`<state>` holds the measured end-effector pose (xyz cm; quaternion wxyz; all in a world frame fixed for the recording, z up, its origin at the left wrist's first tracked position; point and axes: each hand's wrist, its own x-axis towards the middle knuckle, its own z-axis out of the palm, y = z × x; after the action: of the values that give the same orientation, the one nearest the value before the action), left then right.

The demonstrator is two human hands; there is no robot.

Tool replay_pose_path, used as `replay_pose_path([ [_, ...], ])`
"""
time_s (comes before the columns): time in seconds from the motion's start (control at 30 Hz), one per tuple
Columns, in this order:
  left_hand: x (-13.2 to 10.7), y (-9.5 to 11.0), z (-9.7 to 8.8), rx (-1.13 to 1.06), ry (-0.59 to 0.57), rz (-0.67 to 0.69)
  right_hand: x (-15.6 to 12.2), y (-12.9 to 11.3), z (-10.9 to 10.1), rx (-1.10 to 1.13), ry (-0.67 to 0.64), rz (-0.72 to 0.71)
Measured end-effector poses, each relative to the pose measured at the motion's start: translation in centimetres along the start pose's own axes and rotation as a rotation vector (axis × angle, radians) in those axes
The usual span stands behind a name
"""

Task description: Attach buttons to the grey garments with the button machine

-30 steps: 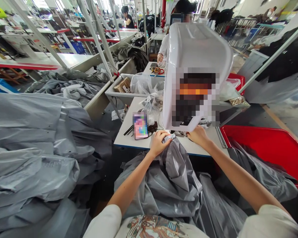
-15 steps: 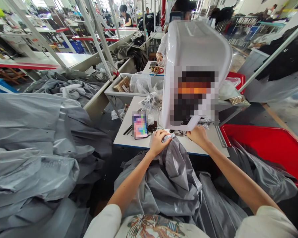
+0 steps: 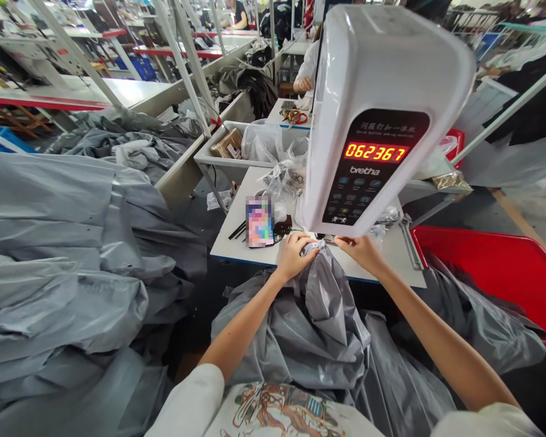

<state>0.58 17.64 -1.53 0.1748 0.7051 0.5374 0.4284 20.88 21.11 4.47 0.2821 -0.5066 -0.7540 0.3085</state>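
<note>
I watch the left hand grasping the gathered top of a grey cloth, its fingers laid over the edge by the front of a white machine. The right hand has thumb and fingertips drawn together just right of that edge, near the machine's underside; I cannot tell whether they pinch something small.

I judge the work on this piece to be partway through: the edge is brought up to the bench and bunched under control, but I see nothing to show that this spot is finished. The machine's head hides much of the place beneath it. Its display reads 062367, which tells me nothing sure about what is left. Nor can I say whether the grey heap on the left is done or waiting.

The cloth lies mostly over the person's lap, with only its narrow top reaching the bench's near edge. That top points away from the body, toward the machine. Its long axis runs from the lap forward and up to the left hand, leaning slightly left, and the folds spread wider toward the body.
</note>
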Motion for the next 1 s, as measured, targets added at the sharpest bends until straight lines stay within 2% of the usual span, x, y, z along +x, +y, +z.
replay_pose_path([
  [0.13,0.0,0.0,0.0,0.009,0.01,0.013,0.7,-1.2,1.6,0.004,-0.094,0.001],
  [0.23,0.0,-0.2,0.1,0.019,0.016,0.01,1.2,-2.1,2.1,-0.06,-0.051,-0.02],
  [0.47,0.0,-0.4,0.1,0.028,-0.005,0.011,1.4,-2.5,2.3,-0.232,-0.116,-0.122],
  [0.73,0.0,-0.4,0.1,0.01,-0.005,0.016,1.3,-3.1,2.4,-0.441,-0.12,-0.179],
  [1.0,0.0,-0.3,0.0,0.002,-0.001,0.021,1.2,-2.9,2.9,-0.584,-0.085,-0.158],
])
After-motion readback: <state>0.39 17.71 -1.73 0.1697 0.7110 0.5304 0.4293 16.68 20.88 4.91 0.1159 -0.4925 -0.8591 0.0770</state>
